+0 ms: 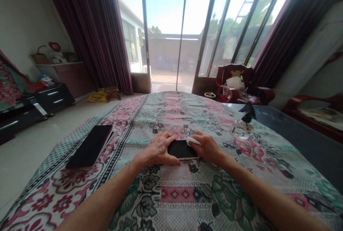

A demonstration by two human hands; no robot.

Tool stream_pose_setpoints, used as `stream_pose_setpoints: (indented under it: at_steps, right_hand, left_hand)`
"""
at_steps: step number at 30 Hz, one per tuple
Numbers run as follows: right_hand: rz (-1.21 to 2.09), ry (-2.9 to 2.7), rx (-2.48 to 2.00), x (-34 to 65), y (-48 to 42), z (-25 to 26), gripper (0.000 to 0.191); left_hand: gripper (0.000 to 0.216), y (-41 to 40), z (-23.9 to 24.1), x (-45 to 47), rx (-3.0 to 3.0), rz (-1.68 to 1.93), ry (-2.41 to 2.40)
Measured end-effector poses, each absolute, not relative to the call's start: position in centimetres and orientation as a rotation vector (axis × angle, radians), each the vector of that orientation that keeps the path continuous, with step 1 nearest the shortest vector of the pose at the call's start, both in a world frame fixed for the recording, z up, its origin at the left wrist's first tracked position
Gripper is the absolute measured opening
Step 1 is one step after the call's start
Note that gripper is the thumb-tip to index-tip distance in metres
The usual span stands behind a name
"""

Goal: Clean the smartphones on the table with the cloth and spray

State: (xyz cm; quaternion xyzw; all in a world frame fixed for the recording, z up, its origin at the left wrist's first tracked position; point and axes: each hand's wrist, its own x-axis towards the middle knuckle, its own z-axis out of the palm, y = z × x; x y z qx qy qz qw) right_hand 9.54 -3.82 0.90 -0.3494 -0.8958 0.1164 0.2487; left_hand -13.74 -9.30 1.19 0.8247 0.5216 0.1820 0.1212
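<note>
A smartphone point(182, 150) with a dark screen and pale edge lies on the patterned tablecloth, its long side running left to right. My left hand point(162, 148) grips its left end, thumb along the near edge and fingers at the far edge. In my right hand point(207, 147) is a folded white tissue point(193, 141), pinched between the fingers and pressed at the phone's upper right corner. The fingertips of the right hand are partly hidden behind the tissue.
A black tablet-like slab point(89, 147) lies to the left on the tablecloth point(184, 195). At the right stands a clear spray bottle point(243, 129) with a black nozzle. Beyond the table are a glass door, a red wooden chair point(233, 80) and a low black cabinet point(55, 97).
</note>
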Motion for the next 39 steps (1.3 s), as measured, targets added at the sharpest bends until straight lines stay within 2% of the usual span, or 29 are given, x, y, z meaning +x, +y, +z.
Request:
stream_pose_setpoints:
  at_steps: [5,14,22,33,39]
  right_hand:
    - [0.301,-2.367,-0.973,9.3,-3.1,0.6,0.028]
    - [0.432,-2.527,-0.815,10.2,-5.7,1.8,0.02]
    - [0.377,-2.399,-0.928,9.3,-3.5,0.7,0.026]
    - [0.284,-2.586,-0.867,9.2,-6.4,2.1,0.016]
    - [0.223,-2.511,-0.954,8.9,-4.7,1.6,0.015]
  left_hand:
    - [0.075,-9.3,1.3,-13.8,2.424,0.522,1.506]
    - [0.075,-9.1,0.9,-13.9,2.428,0.509,1.511]
    - [0.075,-8.9,0.9,-13.9,2.421,0.492,1.528]
    - [0.076,-9.0,1.0,-13.9,2.419,0.492,1.507]
    - [0.075,-9.1,1.2,-13.8,2.403,0.495,1.507]
